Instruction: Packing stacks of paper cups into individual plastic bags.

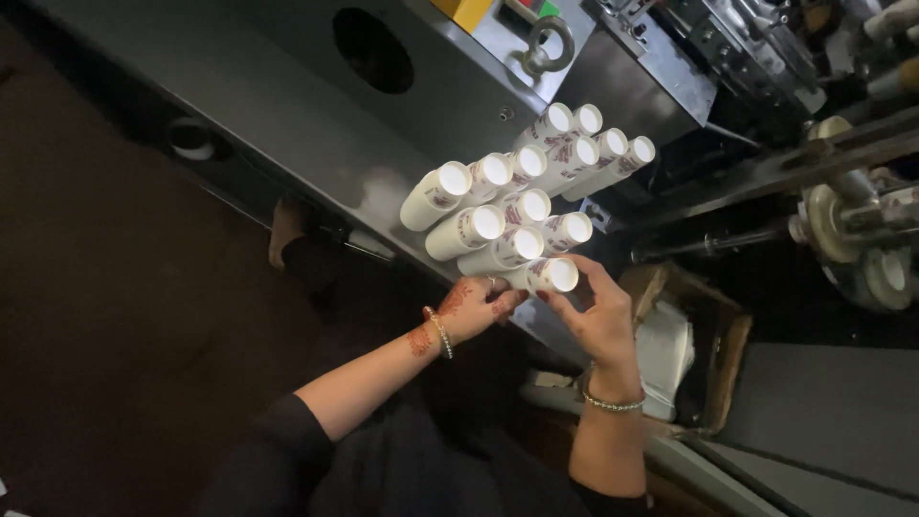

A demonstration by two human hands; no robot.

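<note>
Cluster of white paper cup stacks [522,196] upright on grey machine top [287,105]. Nearest stack [546,276] pinched between left hand [474,306] and right hand [598,311], apparently steadying it against neighbours.

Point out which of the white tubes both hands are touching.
The white tube at the near end of the cluster, closest to the person. The left hand and right hand close around it; the other tubes stand untouched behind.

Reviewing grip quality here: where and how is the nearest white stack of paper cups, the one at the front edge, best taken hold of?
Grip the nearest stack around its upper wall just below the rim, from its two open sides, as the left hand and right hand sit now. It stands upright at the cluster's edge; neighbouring stacks block the far side.
</note>
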